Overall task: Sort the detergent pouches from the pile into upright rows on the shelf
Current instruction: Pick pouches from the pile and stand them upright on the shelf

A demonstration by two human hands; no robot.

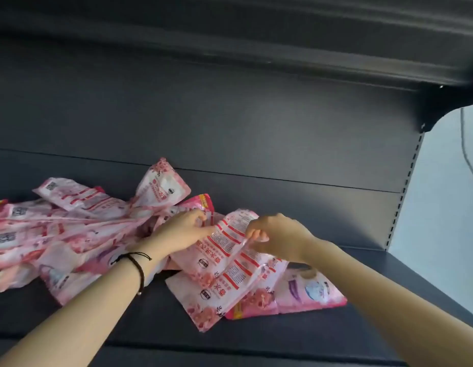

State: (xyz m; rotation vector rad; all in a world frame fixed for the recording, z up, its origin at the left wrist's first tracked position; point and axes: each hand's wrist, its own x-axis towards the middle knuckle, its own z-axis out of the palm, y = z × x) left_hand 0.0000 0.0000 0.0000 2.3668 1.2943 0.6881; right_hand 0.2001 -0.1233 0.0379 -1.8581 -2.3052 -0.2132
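A pile of pink detergent pouches [57, 229] lies flat across the left and middle of the dark shelf [323, 271]. One pouch [219, 247] with red and white print lies tilted in front of me. My left hand [182, 231] pinches its upper left edge. My right hand [277, 237] pinches its right edge with curled fingers. Under it lie further pouches, one [230, 292] with flowers and one [309, 290] with a blue and white picture. Another pouch [164, 184] leans up against the back panel.
The shelf's dark back panel [230, 123] rises behind the pile, and an upper shelf [283, 35] overhangs. A slotted upright [405, 189] closes the right end, with a pale wall beyond. A black band circles my left wrist.
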